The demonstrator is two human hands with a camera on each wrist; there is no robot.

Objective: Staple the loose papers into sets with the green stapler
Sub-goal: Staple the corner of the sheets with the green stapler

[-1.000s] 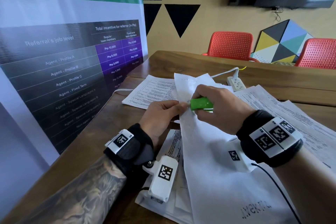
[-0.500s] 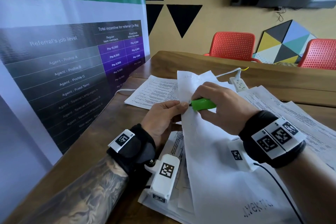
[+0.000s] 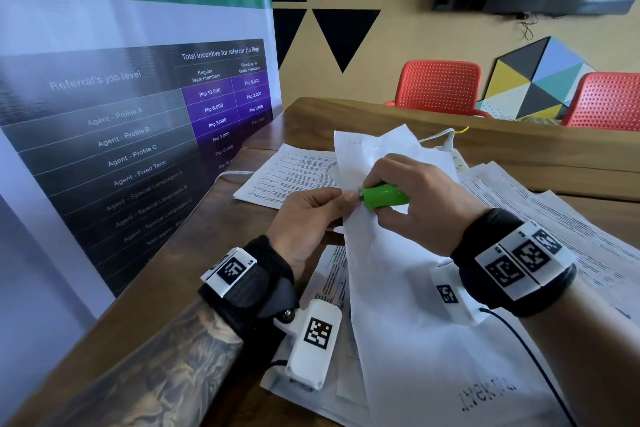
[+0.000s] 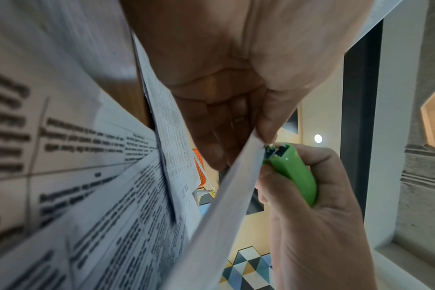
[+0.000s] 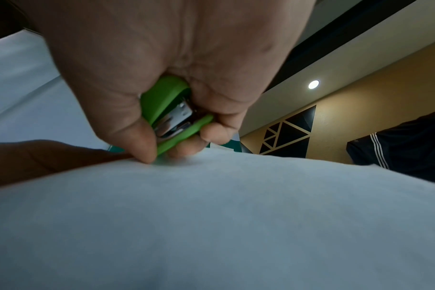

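A set of white papers [image 3: 391, 281] is raised off the wooden table [image 3: 194, 246], blank backs toward me. My left hand [image 3: 311, 215] pinches its left edge between thumb and fingers [image 4: 266, 125]. My right hand [image 3: 412, 194] grips the small green stapler [image 3: 384, 196] with fingers curled round it. The stapler's mouth [image 4: 276, 152] sits at the paper edge [image 4: 238, 172], right beside my left fingertips. In the right wrist view the green stapler [image 5: 173, 113] shows its metal inside, and the held paper [image 5: 211, 215] fills the lower half.
Printed sheets [image 3: 291, 173] lie flat on the table behind my left hand, with more sheets [image 3: 561, 218] spread to the right and a pile [image 3: 332, 288] under my left wrist. A white power strip with cable [image 3: 450, 146] lies behind. A banner [image 3: 131, 135] stands left; red chairs [image 3: 440, 87] beyond.
Both hands and the held papers shifted slightly up and right in view. The stapler stays at the paper's left edge beside my left fingertips.
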